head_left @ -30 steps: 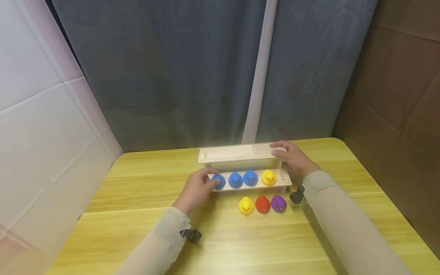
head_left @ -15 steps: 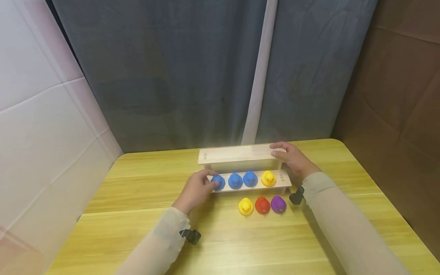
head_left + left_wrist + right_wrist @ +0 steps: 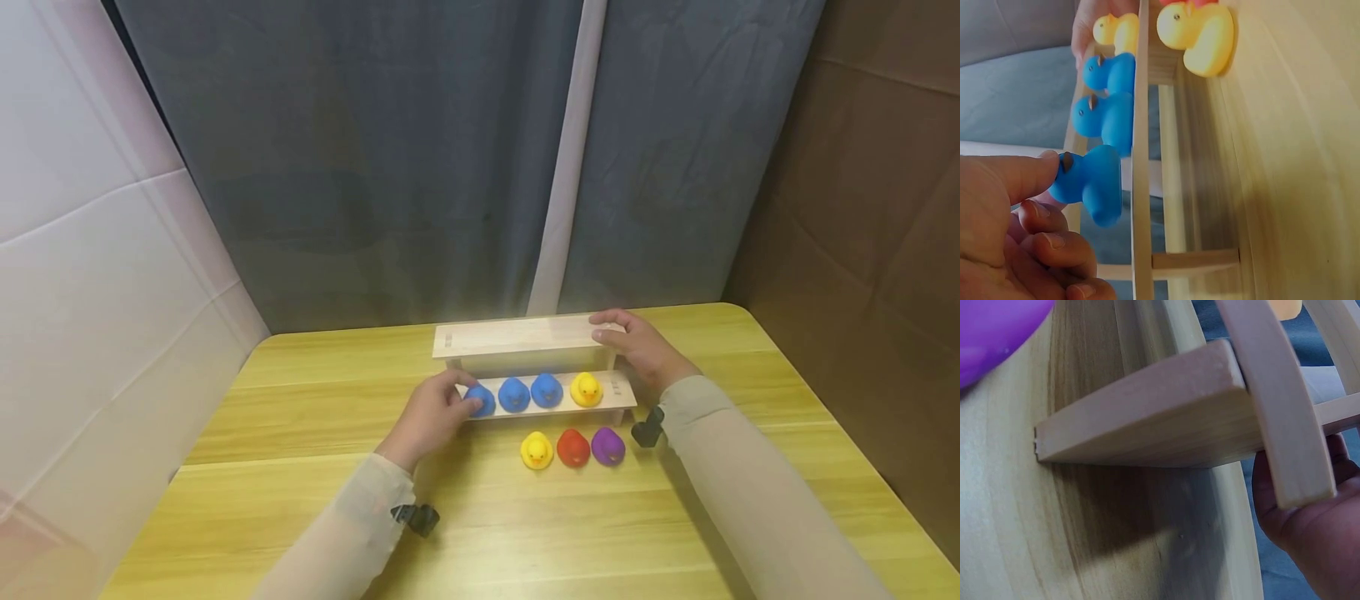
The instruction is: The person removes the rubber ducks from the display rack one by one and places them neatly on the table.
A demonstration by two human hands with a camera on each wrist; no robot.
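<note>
My left hand (image 3: 431,414) pinches the leftmost blue rubber duck (image 3: 1094,181) between thumb and fingers at the left end of the rack's lower tier (image 3: 624,392). A narrow gap shows between this duck's base and the board in the left wrist view. Two more blue ducks (image 3: 513,394) and a yellow duck (image 3: 586,389) stand to its right on that tier. My right hand (image 3: 645,346) grips the right end of the upper tier of the two-tier wooden rack (image 3: 517,336). Part of that hand is hidden behind the rack in the right wrist view.
On the table in front of the rack stand a yellow duck (image 3: 536,450), a red duck (image 3: 573,448) and a purple duck (image 3: 607,447) in a row. A grey curtain (image 3: 375,167) hangs behind the wood-grain table (image 3: 300,467).
The blue duck in my left hand has shifted slightly right, closer to its blue neighbour. My right hand keeps its place on the rack.
</note>
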